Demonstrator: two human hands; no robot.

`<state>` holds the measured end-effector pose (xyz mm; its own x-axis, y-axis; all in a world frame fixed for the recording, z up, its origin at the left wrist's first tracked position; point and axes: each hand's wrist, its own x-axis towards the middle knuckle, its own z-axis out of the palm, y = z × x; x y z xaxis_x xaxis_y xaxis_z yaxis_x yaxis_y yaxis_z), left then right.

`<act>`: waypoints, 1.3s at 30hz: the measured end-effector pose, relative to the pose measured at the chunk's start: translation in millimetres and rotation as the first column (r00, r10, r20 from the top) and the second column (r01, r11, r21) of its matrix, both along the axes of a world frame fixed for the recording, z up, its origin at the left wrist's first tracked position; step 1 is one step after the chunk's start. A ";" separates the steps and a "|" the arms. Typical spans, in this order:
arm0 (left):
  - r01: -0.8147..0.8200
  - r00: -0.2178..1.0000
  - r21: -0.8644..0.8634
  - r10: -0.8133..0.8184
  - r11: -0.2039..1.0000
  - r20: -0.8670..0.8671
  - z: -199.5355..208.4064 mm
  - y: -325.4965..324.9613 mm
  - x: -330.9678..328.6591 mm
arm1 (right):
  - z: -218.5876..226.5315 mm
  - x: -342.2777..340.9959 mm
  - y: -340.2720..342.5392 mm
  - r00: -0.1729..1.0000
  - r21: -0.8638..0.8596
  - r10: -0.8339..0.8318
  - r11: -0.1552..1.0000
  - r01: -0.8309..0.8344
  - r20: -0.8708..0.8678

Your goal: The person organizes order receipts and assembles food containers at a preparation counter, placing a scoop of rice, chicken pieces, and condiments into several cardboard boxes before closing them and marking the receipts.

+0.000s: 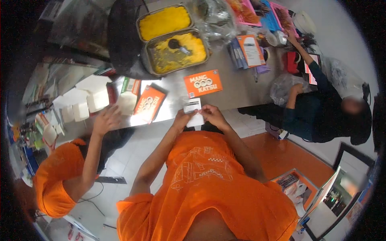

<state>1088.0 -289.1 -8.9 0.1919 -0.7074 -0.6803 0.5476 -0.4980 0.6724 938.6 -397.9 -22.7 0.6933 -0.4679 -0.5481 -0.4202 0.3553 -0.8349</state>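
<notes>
In front of my waist, at the near edge of the steel table (237, 92), I hold a strip of white printed labels (193, 107). My left hand (183, 120) grips the strip from the left, thumb lying over it. The fingers of my right hand (213, 115) are closed on its right edge in a pinch. A narrow white tail of the strip hangs below my hands. Just beyond it on the table lies a flat orange printed box (203, 83). A second orange box (149, 103) lies tilted to the left.
Two metal trays of yellow food (165, 22) stand at the back, a dark scoop (174, 43) in the nearer one. Open white cartons (98, 96) lie left, beside a co-worker's hand (106, 119). Upright cards (250, 50) stand right, near another person in dark clothes (317, 108).
</notes>
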 end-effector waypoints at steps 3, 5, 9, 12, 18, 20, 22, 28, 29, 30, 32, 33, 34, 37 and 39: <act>-0.040 0.964 -0.090 0.063 0.995 0.258 45.0 -23.7 -7.9 | 34.7 -27.6 -54.9 0.972 -0.301 -0.203 0.940 0.160 -0.117; 0.002 0.950 -0.108 0.032 0.994 0.311 73.4 -43.6 -12.6 | 11.9 -64.8 -134.7 0.792 -0.611 -0.608 0.604 0.511 0.061; 0.106 0.904 -0.139 -0.037 0.985 0.426 53.8 -62.4 -23.0 | -28.5 -106.8 -274.4 0.599 -0.978 -0.799 0.077 0.196 0.057; 0.160 0.854 -0.223 -0.021 0.962 0.521 63.6 -76.6 -30.1 | -18.6 -120.3 -324.4 0.679 -0.636 -0.646 0.696 0.335 -0.349; 0.090 0.850 -0.214 0.037 0.973 0.525 60.6 -79.6 -19.2 | -18.3 -141.2 -285.1 0.657 0.034 -0.738 0.669 0.743 0.154; 0.080 0.811 -0.168 0.034 0.982 0.584 52.2 -88.5 -6.3 | -40.3 -150.8 -276.8 0.543 0.150 -0.784 0.601 0.785 0.301; 0.234 0.659 -0.055 -0.117 0.971 0.743 41.6 -115.6 12.7 | -63.6 -169.3 -277.8 0.606 -0.018 -0.728 0.635 0.773 0.321; 0.562 -0.122 0.234 -0.201 0.793 0.972 10.0 -147.8 60.7 | -37.6 -140.4 -284.9 0.693 -0.119 -0.639 0.758 0.642 -0.334; 0.551 -0.072 0.313 -0.330 0.773 0.941 15.2 -154.3 58.6 | -24.2 -124.6 -269.4 0.814 -0.189 -0.439 0.899 0.396 -0.380; 0.543 -0.071 0.318 -0.335 0.777 0.939 12.8 -151.8 58.4 | -5.6 -101.2 -249.8 0.876 -0.237 -0.204 0.966 0.106 -0.438; 0.585 0.044 -0.024 -0.003 0.811 0.999 8.7 -153.4 53.7 | 17.7 -47.1 -218.4 0.931 -0.178 0.170 0.955 -0.236 -0.323; 0.593 0.047 -0.025 -0.003 0.805 0.999 5.6 -152.5 51.2 | 16.4 -18.3 -204.4 0.917 -0.232 0.301 0.903 -0.362 -0.262; 0.587 0.118 -0.081 0.014 0.805 0.993 0.5 -149.0 50.2 | 19.1 17.0 -192.8 0.822 -0.321 0.446 0.768 -0.555 -0.355; 0.579 0.201 -0.139 0.024 0.803 0.979 -4.2 -146.8 48.9 | 18.4 65.3 -184.1 0.672 -0.472 0.430 0.488 -0.735 -0.602; 0.579 0.208 -0.140 0.021 0.803 0.978 -2.4 -148.7 50.8 | 20.9 64.0 -191.4 0.653 -0.551 0.233 0.378 -0.744 -0.721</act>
